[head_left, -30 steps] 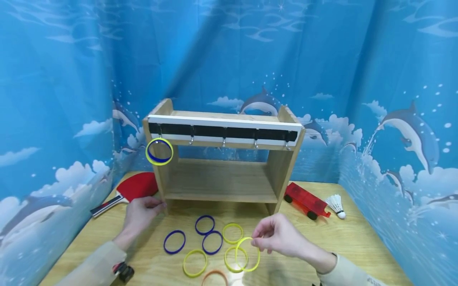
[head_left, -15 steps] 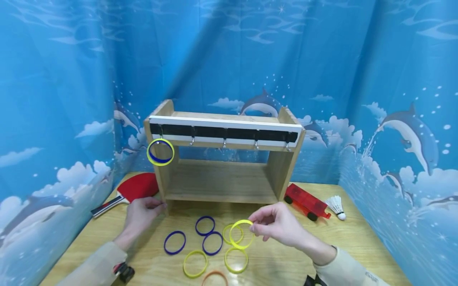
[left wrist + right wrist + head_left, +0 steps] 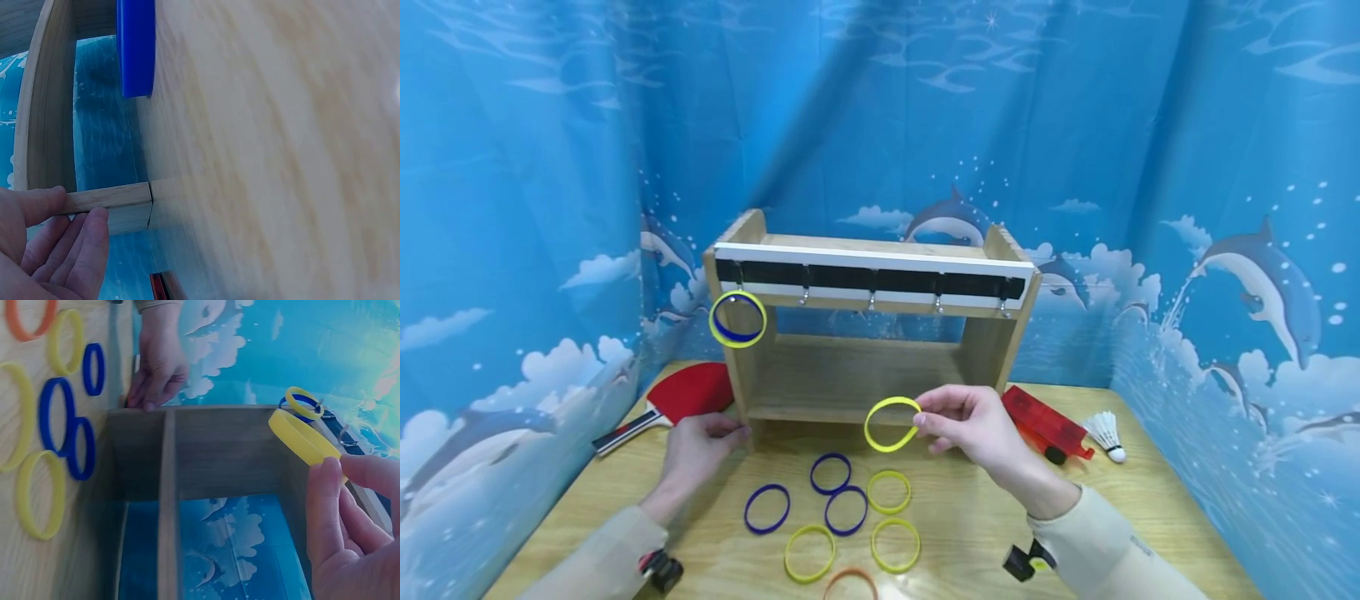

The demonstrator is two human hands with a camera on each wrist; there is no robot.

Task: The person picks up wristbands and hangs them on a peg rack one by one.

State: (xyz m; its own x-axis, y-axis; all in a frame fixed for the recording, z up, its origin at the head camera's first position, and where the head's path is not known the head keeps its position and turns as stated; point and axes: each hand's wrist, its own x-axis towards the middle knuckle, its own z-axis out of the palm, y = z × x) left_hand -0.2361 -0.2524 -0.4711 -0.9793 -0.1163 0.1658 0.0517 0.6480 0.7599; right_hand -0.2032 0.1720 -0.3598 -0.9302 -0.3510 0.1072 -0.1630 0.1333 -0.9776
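My right hand [image 3: 981, 429] pinches a yellow ring band [image 3: 303, 439] between thumb and fingers, in front of the wooden rack [image 3: 865, 375] and above the table. The band looks slightly bent. My left hand [image 3: 696, 450] grips the rack's lower left corner; in the left wrist view, thumb and fingers pinch the wooden side panel [image 3: 109, 197] at its end. A row of metal hooks [image 3: 872, 300] lines the rack's front. From the leftmost hook hang a yellow ring [image 3: 712, 329] and a blue ring [image 3: 737, 337]; the other hooks hold no rings.
Blue rings [image 3: 767, 531], yellow rings [image 3: 809, 579] and an orange ring [image 3: 851, 572] lie on the table before the rack. A red paddle [image 3: 692, 392] lies left. A red toy cart [image 3: 1045, 421] and a shuttlecock [image 3: 1103, 432] sit right. Printed curtains [image 3: 880, 125] surround the table.
My right hand has lifted the yellow ring up from low over the table, forward and slightly left, toward the rack. My left hand has stayed at the rack's corner.
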